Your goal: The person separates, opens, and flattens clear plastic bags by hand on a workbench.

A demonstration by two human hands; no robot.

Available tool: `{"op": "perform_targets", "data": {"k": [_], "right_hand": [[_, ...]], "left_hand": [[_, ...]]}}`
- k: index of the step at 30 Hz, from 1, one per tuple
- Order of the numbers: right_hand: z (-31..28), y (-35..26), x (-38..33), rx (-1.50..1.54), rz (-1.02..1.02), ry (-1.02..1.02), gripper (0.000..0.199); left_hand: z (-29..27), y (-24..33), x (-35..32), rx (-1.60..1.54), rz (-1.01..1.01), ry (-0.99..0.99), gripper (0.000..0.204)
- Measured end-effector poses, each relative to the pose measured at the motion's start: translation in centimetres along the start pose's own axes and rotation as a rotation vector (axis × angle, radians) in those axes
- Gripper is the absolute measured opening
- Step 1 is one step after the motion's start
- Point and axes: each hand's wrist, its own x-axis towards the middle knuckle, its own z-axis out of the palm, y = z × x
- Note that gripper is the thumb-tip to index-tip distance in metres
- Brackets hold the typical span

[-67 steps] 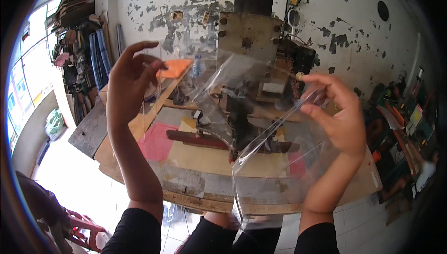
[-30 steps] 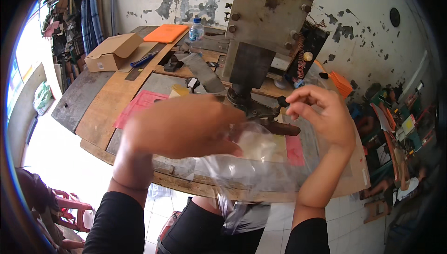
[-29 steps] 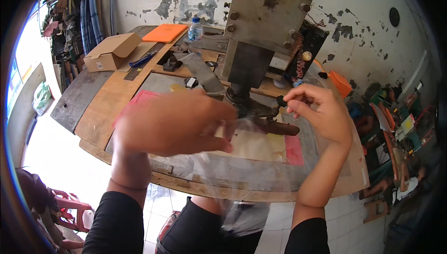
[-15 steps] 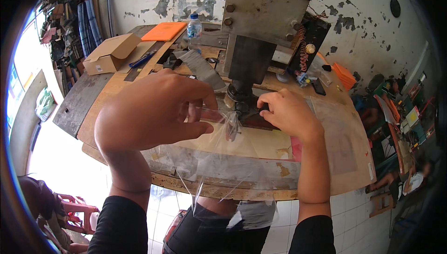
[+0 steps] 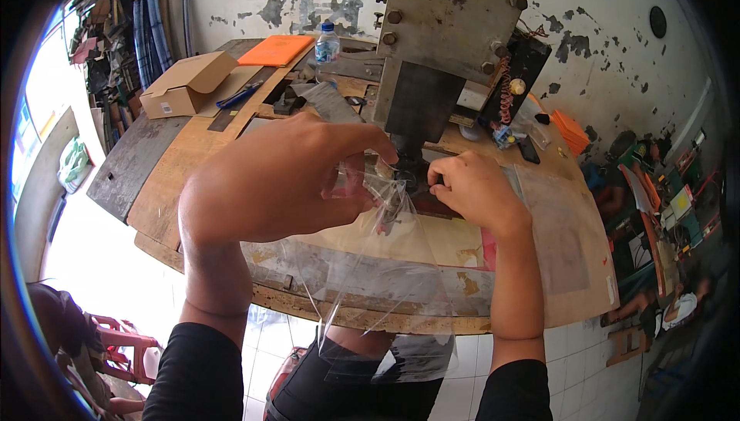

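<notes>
Your left hand (image 5: 281, 182) has clear plastic film (image 5: 381, 286) grasped in its fingers, above the front of the table (image 5: 173, 166).
The top is gathered, the rest loose; whether your right hand's (image 5: 482, 193) curled fingers grip too cannot be told.

A plain black left sleeve (image 5: 194, 375) and a black right sleeve (image 5: 516, 394) are worn. The left hand (image 5: 281, 178) and right hand (image 5: 479, 192) are bare. Black legwear (image 5: 339, 396) is seen between the sleeves.
</notes>
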Motion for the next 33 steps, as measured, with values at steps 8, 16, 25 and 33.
{"op": "perform_targets", "data": {"k": [8,16,25,33], "right_hand": [[-0.3,-0.2,0.0,0.01,-0.002,-0.001,0.009],[-0.2,-0.2,-0.1,0.011,0.001,-0.001,0.007],[-1.7,-2.6,-1.2,-0.022,0.0,0.081,0.011],[-4.1,-6.8,-3.6,-0.101,-0.185,0.333,0.009]], "left_hand": [[0.0,0.1,0.2,-0.028,0.019,-0.004,0.037],[0.2,0.0,0.4,-0.027,0.033,-0.001,0.037],[0.7,0.2,0.5,0.027,0.104,0.019,0.034],[3.6,2.6,1.0,-0.008,0.415,0.204,0.052]]}}
